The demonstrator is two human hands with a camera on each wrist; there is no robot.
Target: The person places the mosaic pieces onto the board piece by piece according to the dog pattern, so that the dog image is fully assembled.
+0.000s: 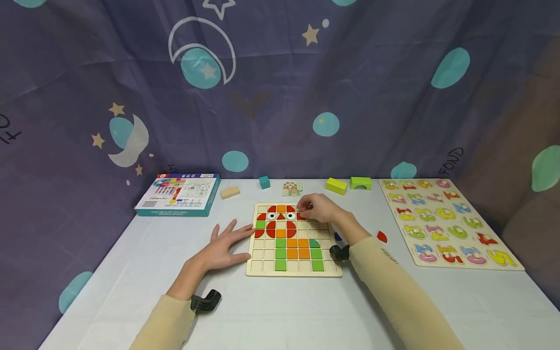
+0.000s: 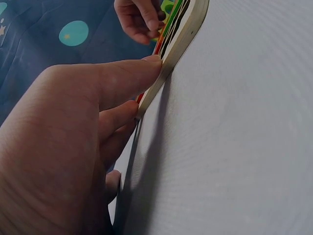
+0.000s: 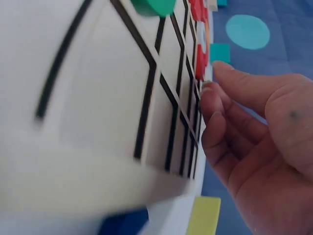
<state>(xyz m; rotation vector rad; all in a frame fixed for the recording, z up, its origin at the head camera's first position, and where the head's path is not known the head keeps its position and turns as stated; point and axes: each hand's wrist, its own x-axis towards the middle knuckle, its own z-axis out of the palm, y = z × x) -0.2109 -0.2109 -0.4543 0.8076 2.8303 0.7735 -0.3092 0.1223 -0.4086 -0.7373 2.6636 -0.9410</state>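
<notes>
A wooden grid board (image 1: 262, 266) lies on the table, with red, orange and green flat pieces set in part of its squares, two of them printed with eyes. My left hand (image 1: 222, 249) spreads its fingers along the board's left edge; the thumb (image 2: 129, 78) and fingertips touch that edge. Over the upper right of the board is my right hand (image 1: 323, 208), its fingers bent and its fingertips at a red curved piece (image 1: 301, 217). Whether they pinch this piece or only touch it is hidden. The right wrist view shows the thumb (image 3: 244, 83) close to the index fingertip.
A red piece (image 1: 382, 236) and a dark blue one (image 1: 337, 236) lie right of the board. Behind stand a pattern card (image 1: 292, 188), a teal cube (image 1: 264, 183), a plain wooden block (image 1: 230, 193) and green blocks (image 1: 336, 186). A box (image 1: 177, 195) and a number puzzle (image 1: 446, 228) flank them.
</notes>
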